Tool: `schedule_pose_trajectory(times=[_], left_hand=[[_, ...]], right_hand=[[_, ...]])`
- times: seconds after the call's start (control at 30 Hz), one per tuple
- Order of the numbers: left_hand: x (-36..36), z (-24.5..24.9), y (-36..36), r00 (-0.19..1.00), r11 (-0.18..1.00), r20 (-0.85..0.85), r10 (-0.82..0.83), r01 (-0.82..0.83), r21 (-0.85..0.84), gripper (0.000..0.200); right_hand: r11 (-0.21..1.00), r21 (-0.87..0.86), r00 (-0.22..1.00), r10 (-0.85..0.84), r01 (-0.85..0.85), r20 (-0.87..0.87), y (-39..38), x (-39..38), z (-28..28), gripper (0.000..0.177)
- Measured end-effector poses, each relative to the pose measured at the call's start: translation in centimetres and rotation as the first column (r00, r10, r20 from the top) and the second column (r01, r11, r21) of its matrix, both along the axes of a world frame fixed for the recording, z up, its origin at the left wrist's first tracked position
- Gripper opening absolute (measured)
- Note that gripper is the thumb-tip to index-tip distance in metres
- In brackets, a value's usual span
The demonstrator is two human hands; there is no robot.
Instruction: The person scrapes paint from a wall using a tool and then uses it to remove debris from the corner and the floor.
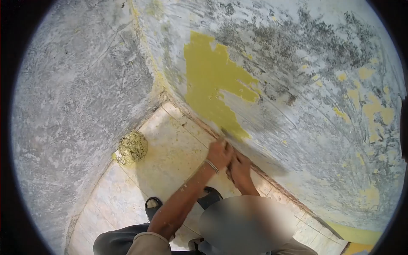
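We are looking down at a blotchy grey left wall point(72, 106) and a pale, yellow-patched right wall point(280, 110) meeting at a corner point(163, 92) above a cream tiled floor point(170, 142).

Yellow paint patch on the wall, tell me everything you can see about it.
The yellow paint patch lies flat on the right-hand wall, near the corner. Ragged-edged, it has a broad upper part, a jagged prong pointing right and a lower part narrowing toward the floor. Scuffed grey-white wall surrounds it. The hands are just below; contact is unclear.
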State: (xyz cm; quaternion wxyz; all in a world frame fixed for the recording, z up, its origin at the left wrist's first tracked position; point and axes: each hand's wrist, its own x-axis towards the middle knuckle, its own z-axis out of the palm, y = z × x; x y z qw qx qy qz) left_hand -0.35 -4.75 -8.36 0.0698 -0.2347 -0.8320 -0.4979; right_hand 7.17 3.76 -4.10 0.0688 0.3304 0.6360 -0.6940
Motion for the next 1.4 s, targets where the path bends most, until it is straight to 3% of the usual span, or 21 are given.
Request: schedule_pose_trajectory(times=[0.07,0.2,0.33,0.43,0.6,0.77,0.87,0.93,1.0,1.07,1.1,1.17,1.27,1.33,1.4], left_hand=[[-2.9,0.8,-2.0,0.984,0.998,0.175,0.035,-0.025,-0.057,0.017],[-3.3,-0.3,-2.6,0.980,0.993,0.191,0.062,-0.041,-0.112,0.018],[3.6,1.1,1.9,0.994,0.996,0.068,-0.085,0.086,-0.014,0.024],[6.7,2.9,4.3,0.961,0.985,0.225,-0.160,0.171,-0.032,0.022],[5.6,3.1,3.5,0.976,0.990,0.179,-0.127,0.136,-0.040,0.019],[3.1,2.8,1.9,0.990,0.995,0.110,-0.090,0.095,-0.039,0.015],[0.3,0.6,0.3,0.997,0.998,0.072,-0.018,0.023,-0.063,0.016],[-2.5,-0.8,-1.1,0.990,1.000,0.140,0.023,-0.022,-0.004,0.014],[-5.6,-2.8,-2.6,0.990,0.989,-0.063,0.123,-0.128,-0.077,0.011],[-9.5,-5.2,-4.9,0.967,0.962,0.057,0.247,-0.238,-0.138,0.010],[-9.5,-5.9,-6.3,0.968,0.963,0.062,0.244,-0.234,-0.134,0.010],[-11.0,-4.4,-8.0,0.947,0.988,0.279,0.157,-0.152,-0.041,0.013],[-7.3,-2.0,-6.0,0.953,0.996,0.290,0.085,-0.081,-0.026,0.023],[-3.3,-1.5,-3.2,0.982,1.000,0.190,0.012,-0.016,0.023,0.022],[1.1,-0.4,-0.1,0.994,1.000,0.109,-0.031,0.031,0.004,0.024]], right_hand=[[1.000,-0.006,1.000,0.015,-0.015,0.003,-1.9,-2.9,-2.7,0.025],[0.996,-0.092,1.000,-0.022,0.021,-0.015,-2.4,-2.9,-2.5,0.026],[0.993,-0.078,0.996,-0.091,0.092,0.015,1.1,4.1,1.9,0.026],[0.987,-0.091,0.991,-0.127,0.130,0.038,2.9,7.2,2.2,0.029],[0.978,-0.125,0.985,-0.171,0.165,-0.035,1.7,5.9,2.0,0.031],[0.986,-0.120,0.989,-0.130,0.120,-0.077,0.6,3.6,0.1,0.029],[0.996,-0.061,0.997,-0.071,0.070,-0.018,-0.6,0.3,-0.8,0.029],[0.999,-0.051,1.000,0.009,-0.009,0.014,-1.6,-2.9,-1.7,0.027],[0.991,-0.117,0.995,0.055,-0.064,-0.081,-3.0,-6.5,-3.6,0.023],[0.987,-0.027,0.978,0.153,-0.158,-0.140,-4.8,-10.6,-7.3,0.024],[0.988,-0.023,0.979,0.151,-0.155,-0.135,-5.5,-10.4,-7.8,0.024],[0.967,0.046,0.963,0.255,-0.251,-0.092,-6.5,-11.7,-6.3,0.025],[0.971,0.084,0.971,0.230,-0.224,-0.061,-4.4,-7.6,-2.5,0.027],[0.987,0.008,0.986,0.163,-0.163,-0.042,-1.4,-3.3,-2.4,0.027],[0.982,0.064,0.984,0.180,-0.179,-0.018,1.4,1.4,-0.6,0.028]])
